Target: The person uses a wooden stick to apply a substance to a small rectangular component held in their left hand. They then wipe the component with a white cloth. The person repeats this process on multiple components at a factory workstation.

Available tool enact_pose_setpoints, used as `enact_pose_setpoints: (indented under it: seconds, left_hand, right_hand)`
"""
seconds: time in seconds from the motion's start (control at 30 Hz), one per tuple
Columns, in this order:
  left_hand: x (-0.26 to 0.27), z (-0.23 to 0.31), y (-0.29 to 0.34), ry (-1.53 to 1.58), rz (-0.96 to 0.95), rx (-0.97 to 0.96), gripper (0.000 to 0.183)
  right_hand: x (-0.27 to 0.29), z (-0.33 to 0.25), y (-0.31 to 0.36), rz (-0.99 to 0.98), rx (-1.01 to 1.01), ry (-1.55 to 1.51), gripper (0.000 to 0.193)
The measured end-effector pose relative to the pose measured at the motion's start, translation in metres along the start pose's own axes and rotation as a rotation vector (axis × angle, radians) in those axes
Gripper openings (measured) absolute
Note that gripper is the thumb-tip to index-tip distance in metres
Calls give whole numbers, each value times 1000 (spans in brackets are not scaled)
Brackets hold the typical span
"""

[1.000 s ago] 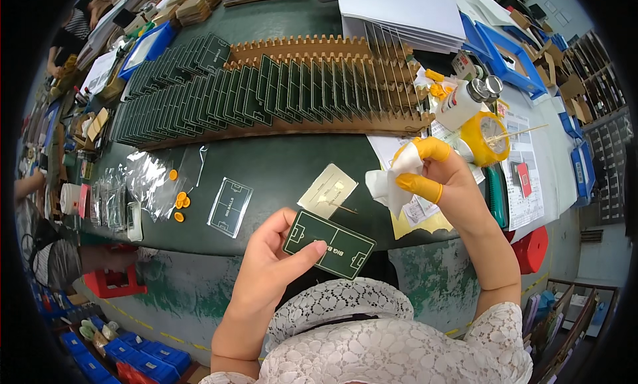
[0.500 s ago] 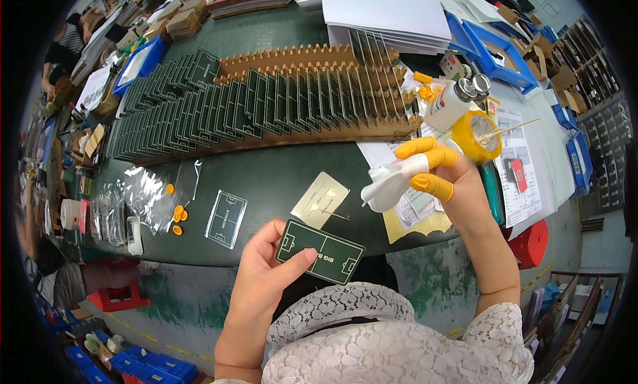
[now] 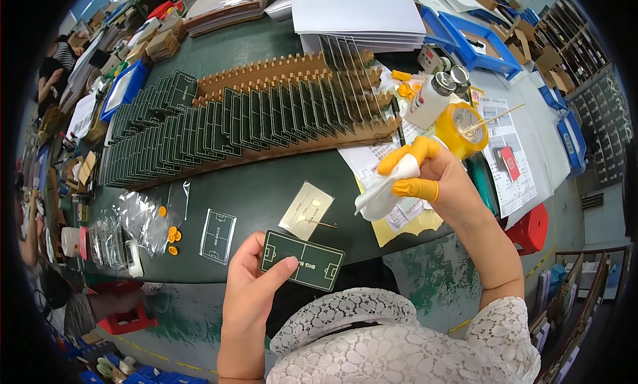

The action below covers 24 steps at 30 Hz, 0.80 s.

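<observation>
My left hand (image 3: 256, 281) pinches a dark green card (image 3: 312, 267) with pale lines like a sports pitch, the thumb lying on its face. To the right and higher up, my right hand (image 3: 428, 174) grips a folded white cloth (image 3: 385, 192); yellow finger cots cover the thumb and some fingers. The cloth and the card are apart. Just beyond the held card lies a cream card (image 3: 306, 210) with a thin wooden stick (image 3: 321, 223) across it. A similar green card in a clear sleeve (image 3: 217, 236) rests to the left.
A slotted wooden rack (image 3: 266, 154) holds rows of upright green cards. At right stand a white bottle (image 3: 430, 99) and a yellow tape roll (image 3: 458, 130) over paper sheets. Clear plastic bags (image 3: 143, 218) and orange finger cots (image 3: 174, 235) lie left. A paper stack (image 3: 359, 11) sits behind.
The view has shifted a little, so the table's things sit slightly differently in the picture. Both hands keep their holds on the card and the cloth, which remain apart.
</observation>
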<state>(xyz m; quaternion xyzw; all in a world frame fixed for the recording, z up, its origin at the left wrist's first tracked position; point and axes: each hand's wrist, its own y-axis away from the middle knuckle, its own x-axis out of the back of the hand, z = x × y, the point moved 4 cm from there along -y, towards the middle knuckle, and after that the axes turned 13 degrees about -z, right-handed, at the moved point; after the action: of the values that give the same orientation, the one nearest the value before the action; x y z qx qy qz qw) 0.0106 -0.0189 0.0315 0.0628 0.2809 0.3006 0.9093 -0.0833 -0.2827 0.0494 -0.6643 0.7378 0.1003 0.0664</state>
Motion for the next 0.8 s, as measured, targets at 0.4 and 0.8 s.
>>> enact_pose_setpoints:
  seconds: [0.4, 0.8]
  left_hand:
    - [2, -1, -3, 11, -3, -35, 16]
    - [-5, 1, -10, 33, -25, -73, 17]
  right_hand:
    - [10, -3, 6, 57, 171, 312, 13]
    - [66, -66, 3, 623, 342, 1958, 33]
